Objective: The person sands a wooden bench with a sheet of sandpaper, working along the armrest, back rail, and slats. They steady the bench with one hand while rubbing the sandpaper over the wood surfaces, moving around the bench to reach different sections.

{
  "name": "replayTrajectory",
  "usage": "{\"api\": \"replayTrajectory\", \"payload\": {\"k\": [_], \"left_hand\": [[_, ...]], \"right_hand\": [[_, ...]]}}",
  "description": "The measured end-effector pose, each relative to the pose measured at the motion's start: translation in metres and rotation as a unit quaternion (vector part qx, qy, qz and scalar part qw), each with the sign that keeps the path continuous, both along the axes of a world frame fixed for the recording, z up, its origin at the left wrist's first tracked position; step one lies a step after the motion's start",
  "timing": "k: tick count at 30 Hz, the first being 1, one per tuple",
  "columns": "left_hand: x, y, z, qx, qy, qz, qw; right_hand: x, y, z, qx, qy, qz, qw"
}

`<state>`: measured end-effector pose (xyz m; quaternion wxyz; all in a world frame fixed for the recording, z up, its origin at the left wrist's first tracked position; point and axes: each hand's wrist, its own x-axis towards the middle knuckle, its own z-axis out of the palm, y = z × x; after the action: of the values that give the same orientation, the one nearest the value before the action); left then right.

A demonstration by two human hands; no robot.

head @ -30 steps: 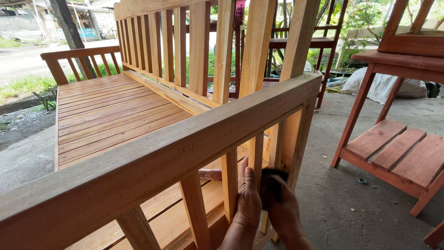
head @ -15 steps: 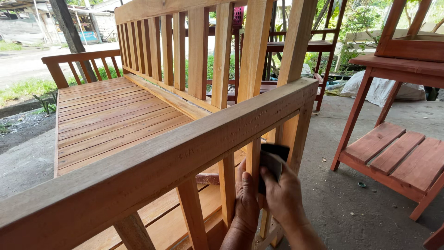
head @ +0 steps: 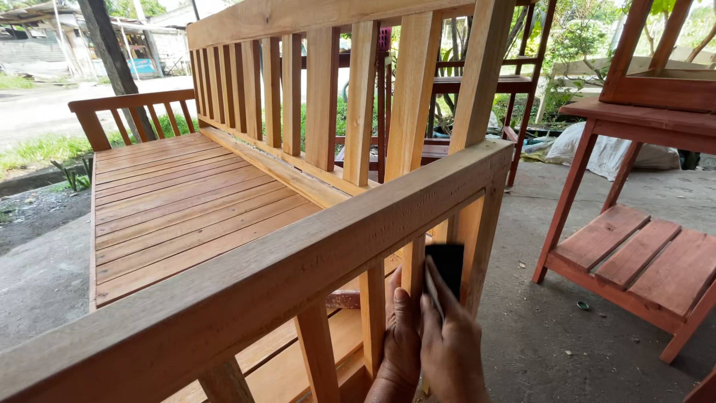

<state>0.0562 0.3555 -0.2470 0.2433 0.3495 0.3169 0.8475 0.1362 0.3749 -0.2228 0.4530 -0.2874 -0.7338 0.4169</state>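
A long wooden slatted bench (head: 186, 201) fills the view, its near armrest rail (head: 298, 261) running across the front. My right hand (head: 451, 343) holds a dark sanding pad (head: 446, 269) pressed against the thin upright slat (head: 414, 272) under the armrest, beside the corner post (head: 477, 239). My left hand (head: 399, 336) rests on the lower part of the same slat, thumb pointing up, right next to my right hand.
A reddish-brown wooden stand with a slatted lower shelf (head: 641, 254) is at the right on the concrete floor (head: 552, 343). More dark wooden furniture (head: 462, 82) stands behind the bench back. White sacks (head: 604, 153) lie at the far right. Grass and a road lie beyond.
My right hand has slid the sanding pad upward along the slat toward the armrest. My left hand stays on the lower slat.
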Motion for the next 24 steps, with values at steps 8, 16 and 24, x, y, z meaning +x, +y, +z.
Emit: {"api": "replayTrajectory", "payload": {"k": [8, 16, 24], "left_hand": [[-0.003, 0.007, -0.004, 0.038, 0.003, -0.001, 0.999], [0.0, 0.005, 0.001, -0.045, -0.03, 0.015, 0.998], [-0.002, 0.005, 0.006, -0.012, -0.029, -0.001, 1.0]], "right_hand": [[0.005, 0.001, 0.006, 0.1, 0.033, -0.003, 0.994], [0.013, -0.032, 0.027, 0.076, 0.035, -0.007, 0.996], [0.005, -0.003, 0.028, -0.057, 0.089, 0.077, 0.991]]}}
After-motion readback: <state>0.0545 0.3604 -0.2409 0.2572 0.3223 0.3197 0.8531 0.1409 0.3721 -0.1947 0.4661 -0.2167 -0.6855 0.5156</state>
